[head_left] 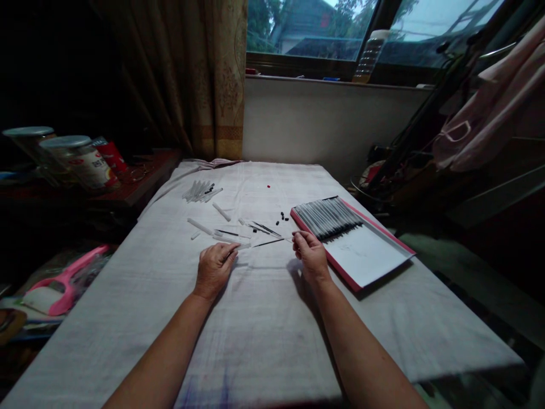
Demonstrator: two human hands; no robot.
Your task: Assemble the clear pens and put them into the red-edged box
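Note:
My left hand (216,268) is closed on a whitish translucent pen barrel (243,246) just above the cloth. Facing it, my right hand (311,253) pinches one end of a thin pen refill (269,243), whose dark length points at the barrel's opening. Whether the refill's tip touches the barrel I cannot tell. Between and beyond the hands lie several loose refills (264,228) and pale barrels (200,226). Small black caps (283,216) are scattered near the right hand. Beside that hand is a shallow red-edged box (383,267) holding a row of assembled pens (327,217).
A pile of pale tubes (198,191) sits at the far left of the white tablecloth (264,318). One small red piece (268,186) lies near the back. Lidded jars (80,162) stand on a side table, and pink scissors (68,281) lie at left.

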